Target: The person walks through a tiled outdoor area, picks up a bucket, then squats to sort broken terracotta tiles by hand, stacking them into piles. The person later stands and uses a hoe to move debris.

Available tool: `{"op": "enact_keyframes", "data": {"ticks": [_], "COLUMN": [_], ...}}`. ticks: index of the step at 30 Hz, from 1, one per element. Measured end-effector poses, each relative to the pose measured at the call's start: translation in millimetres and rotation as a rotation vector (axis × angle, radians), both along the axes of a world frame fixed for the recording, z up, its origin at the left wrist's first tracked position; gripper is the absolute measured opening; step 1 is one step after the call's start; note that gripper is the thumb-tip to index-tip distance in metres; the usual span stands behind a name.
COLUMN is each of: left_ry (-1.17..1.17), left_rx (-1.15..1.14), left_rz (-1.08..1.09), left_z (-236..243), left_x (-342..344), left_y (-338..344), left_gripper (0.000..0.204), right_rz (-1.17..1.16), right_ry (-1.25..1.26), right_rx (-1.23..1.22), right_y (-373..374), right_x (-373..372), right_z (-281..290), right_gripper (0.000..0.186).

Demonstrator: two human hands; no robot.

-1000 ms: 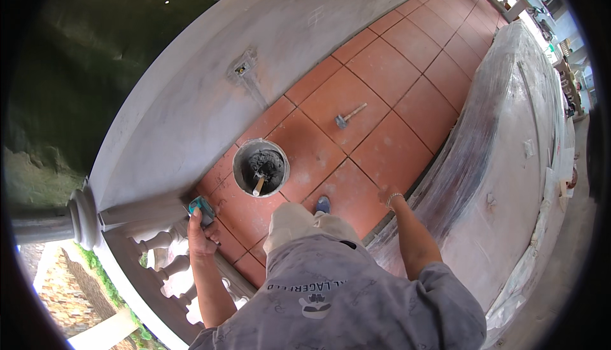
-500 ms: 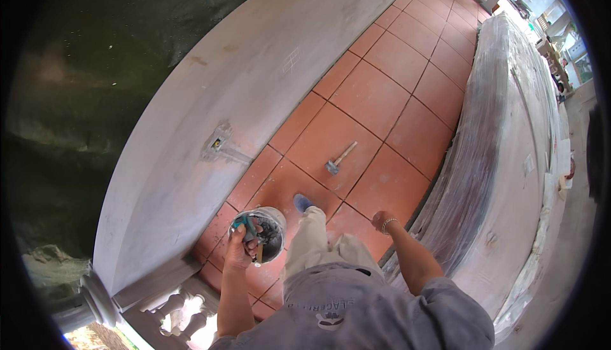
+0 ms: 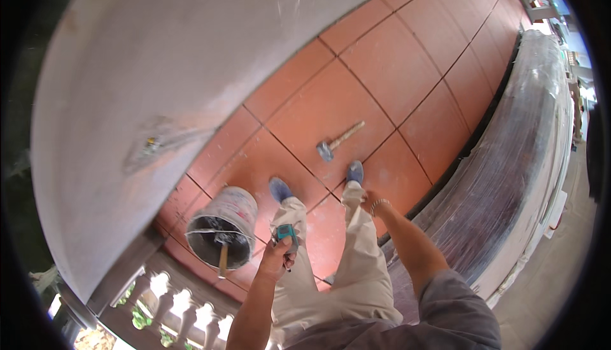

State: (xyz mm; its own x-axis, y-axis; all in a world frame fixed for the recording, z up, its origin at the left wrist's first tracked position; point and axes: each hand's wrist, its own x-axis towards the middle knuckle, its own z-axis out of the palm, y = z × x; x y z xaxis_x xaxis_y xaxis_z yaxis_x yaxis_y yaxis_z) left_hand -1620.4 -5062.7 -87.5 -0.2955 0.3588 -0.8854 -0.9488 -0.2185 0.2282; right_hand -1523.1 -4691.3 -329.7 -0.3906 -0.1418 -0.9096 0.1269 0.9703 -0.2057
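My left hand [image 3: 279, 259] is closed around a small teal and dark grey device [image 3: 286, 233], held in front of my left leg. Just left of it stands a paint-smeared white bucket [image 3: 240, 205], with dark grey stuff and a wooden-handled tool [image 3: 223, 259] inside. The tool's working end is hidden in the bucket. My right hand [image 3: 369, 200], with a bracelet at the wrist, hangs beside my right trouser leg. Its fingers are curled, and what they hold, if anything, is hidden. A mallet [image 3: 326, 151] with a grey head and wooden handle lies on the tiles beyond my shoes.
A curved grey wall [image 3: 140, 57] runs along the left, with a rough patch and a small hole [image 3: 151, 142]. Balusters [image 3: 167, 305] stand at lower left. On the right lies a long, plastic-wrapped block [image 3: 484, 178]. Terracotta tiles [image 3: 363, 89] cover the floor between.
The view has shifted. My left hand, over the bucket before, is now to its right, still holding the device. The right hand has come in against my trouser leg. Both shoes now show.
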Motion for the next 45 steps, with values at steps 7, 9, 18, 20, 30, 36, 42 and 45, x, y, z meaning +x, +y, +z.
{"op": "enact_keyframes", "data": {"ticks": [7,9,18,20,30,36,42,45], "left_ry": [-0.178,-0.213,-0.322,-0.287,0.045,0.097,0.036,0.047], "left_rx": [0.015,-0.001,0.115,0.048,-0.297,-0.325,-0.24,-0.19], "left_rz": [0.317,0.305,0.285,0.253,0.466,0.544,0.649,0.772], "left_z": [-121,-147,-206,-198,-81,-15,37,52], "left_x": [45,57,59,55,48,79,122,144], "left_y": [56,75,118,109,-26,-81,-111,-126], "left_gripper": [0.073,0.074,0.069,0.071,0.084,0.078,0.064,0.059], "right_rz": [-0.288,-0.3,0.152,0.105,-0.186,-0.34,-0.48,-0.561], "right_ry": [-0.066,0.048,0.505,0.278,-0.002,0.114,-0.289,-0.363], "right_rx": [0.193,0.213,0.316,0.302,0.252,-0.217,-0.613,-0.667], "right_y": [30,19,-4,-4,1,-65,-283,-400], "right_x": [-99,-132,-150,-143,-57,-91,-187,-203], "right_z": [-137,-163,-295,-290,-177,-40,70,85], "right_gripper": [0.039,0.041,0.036,0.036,0.046,0.054,0.03,0.036]}}
